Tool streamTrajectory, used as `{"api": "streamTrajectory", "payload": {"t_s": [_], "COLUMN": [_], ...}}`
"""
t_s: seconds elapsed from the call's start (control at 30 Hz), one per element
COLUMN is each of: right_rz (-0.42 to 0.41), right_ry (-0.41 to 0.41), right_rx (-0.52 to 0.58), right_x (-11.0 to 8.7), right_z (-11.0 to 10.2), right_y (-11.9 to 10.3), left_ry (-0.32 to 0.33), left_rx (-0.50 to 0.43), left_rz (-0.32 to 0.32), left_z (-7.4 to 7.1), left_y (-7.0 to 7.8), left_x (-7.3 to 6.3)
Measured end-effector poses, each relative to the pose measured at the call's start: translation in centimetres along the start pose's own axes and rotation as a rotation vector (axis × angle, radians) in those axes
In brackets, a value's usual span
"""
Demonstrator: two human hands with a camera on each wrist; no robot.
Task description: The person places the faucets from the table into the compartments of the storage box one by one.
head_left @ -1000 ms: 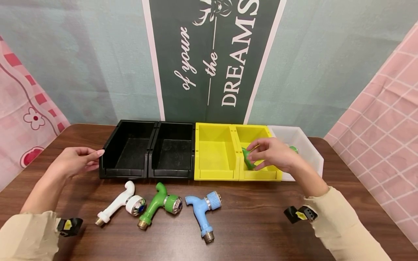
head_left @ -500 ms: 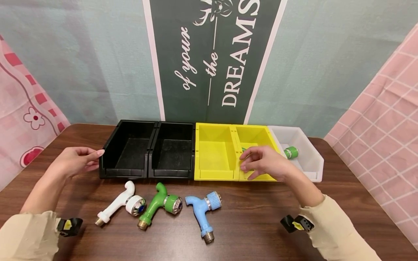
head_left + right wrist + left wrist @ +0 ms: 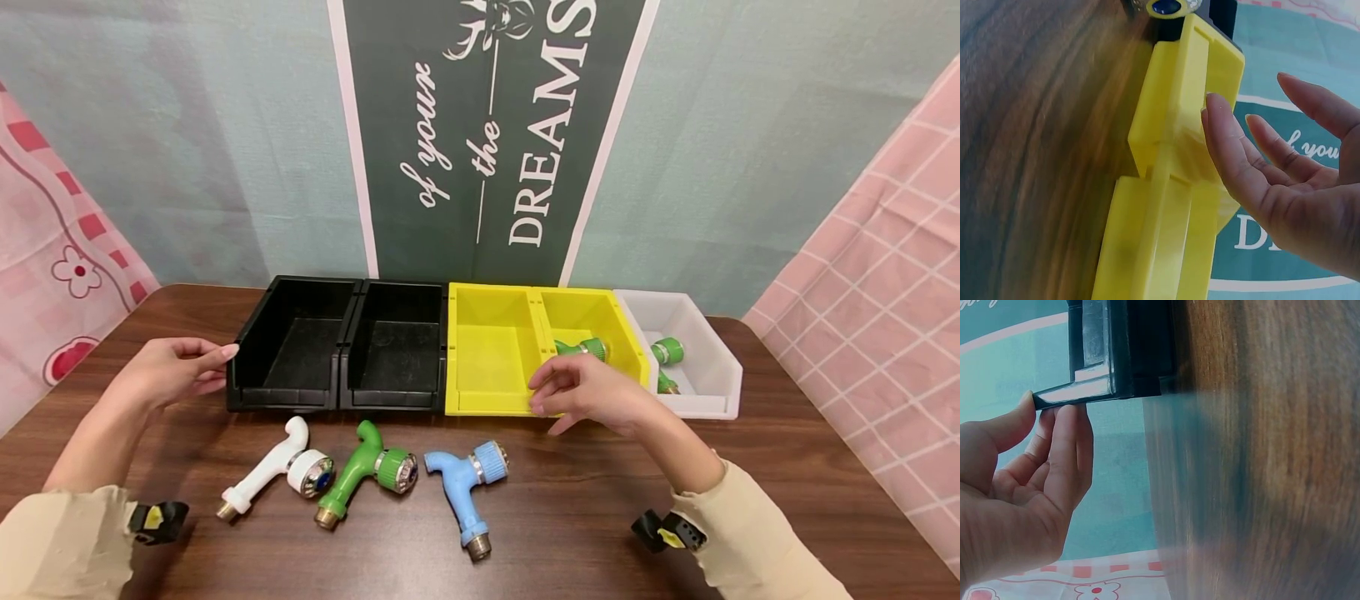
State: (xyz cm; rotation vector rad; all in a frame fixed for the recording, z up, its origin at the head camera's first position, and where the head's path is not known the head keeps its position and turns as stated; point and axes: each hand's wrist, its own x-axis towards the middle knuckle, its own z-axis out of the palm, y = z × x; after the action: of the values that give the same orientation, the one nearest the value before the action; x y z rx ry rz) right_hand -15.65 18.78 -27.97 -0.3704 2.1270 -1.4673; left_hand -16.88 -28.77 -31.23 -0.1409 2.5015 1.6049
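My left hand holds the left side of the outer black storage bin, thumb at the rim and fingertips against the outer wall. In the head view my right hand hovers at the front of the two yellow bins, holding nothing, its fingers relaxed and apart. A green tap lies in the right yellow bin, partly hidden by that hand. On the table in front of the bins lie a white tap, another green tap and a blue tap.
A second black bin stands between the outer black bin and the yellow ones. At the right end of the row, a white bin contains a green tap. All stand on a brown wooden table before a fabric backdrop.
My right hand has let go of the green tap in the right yellow bin and drawn back toward the front left. My left hand has stayed on the black bin.
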Motion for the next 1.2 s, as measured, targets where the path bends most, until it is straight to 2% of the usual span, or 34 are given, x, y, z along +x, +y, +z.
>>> {"api": "streamTrajectory", "payload": {"t_s": [0.27,0.77,1.2], "right_rz": [0.006,0.031,0.028], "right_ry": [-0.053,-0.111,-0.130], "right_rx": [-0.011,0.044,0.009], "right_x": [0.5,1.1,1.4], "right_z": [1.1,3.2,4.4], "right_y": [0.2,0.7,1.3], "left_ry": [-0.013,-0.018,-0.003], "left_rx": [-0.021,-0.044,-0.035], "left_rz": [-0.012,-0.017,-0.010], "left_z": [0.0,-0.1,0.0], "left_y": [0.0,-0.1,-0.1], "left_x": [-0.1,-0.1,-0.1]}}
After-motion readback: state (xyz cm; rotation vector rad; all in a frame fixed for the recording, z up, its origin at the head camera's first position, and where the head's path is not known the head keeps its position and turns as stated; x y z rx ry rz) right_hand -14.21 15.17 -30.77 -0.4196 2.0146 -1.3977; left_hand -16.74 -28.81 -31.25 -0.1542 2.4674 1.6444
